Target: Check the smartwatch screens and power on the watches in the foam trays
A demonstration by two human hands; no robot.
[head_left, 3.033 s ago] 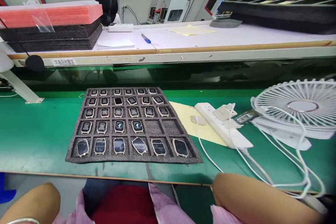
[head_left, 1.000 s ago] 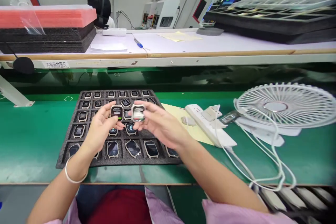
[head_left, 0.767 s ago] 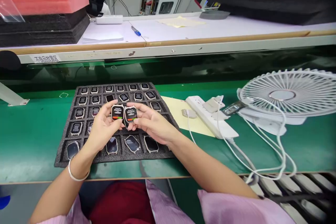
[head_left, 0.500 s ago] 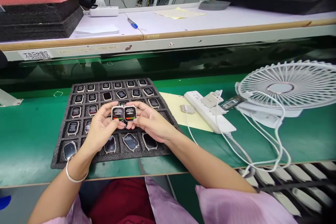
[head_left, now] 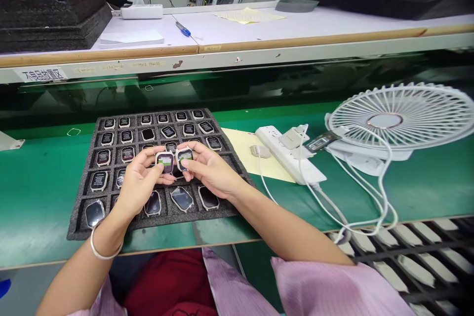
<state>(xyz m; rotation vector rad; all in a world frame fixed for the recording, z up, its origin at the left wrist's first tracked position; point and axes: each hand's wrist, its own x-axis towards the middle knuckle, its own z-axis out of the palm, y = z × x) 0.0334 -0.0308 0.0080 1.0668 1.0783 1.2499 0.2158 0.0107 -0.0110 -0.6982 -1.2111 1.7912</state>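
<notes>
Head view: left hand (head_left: 138, 185) pinches the left watch (head_left: 165, 161) and right hand (head_left: 209, 170) pinches the right watch (head_left: 184, 156). Both are held side by side, screens lit and facing up, just above the middle of the foam tray (head_left: 79, 217). The tray sits on the green worktop (head_left: 37, 192). Power strip (head_left: 292, 160) and fan (head_left: 400, 118) lie off to the right, well apart from the hands.

dark grey foam tray (head_left: 85, 217), green bench mat (head_left: 40, 192), white fan (head_left: 400, 118), yellow paper (head_left: 240, 145)
</notes>
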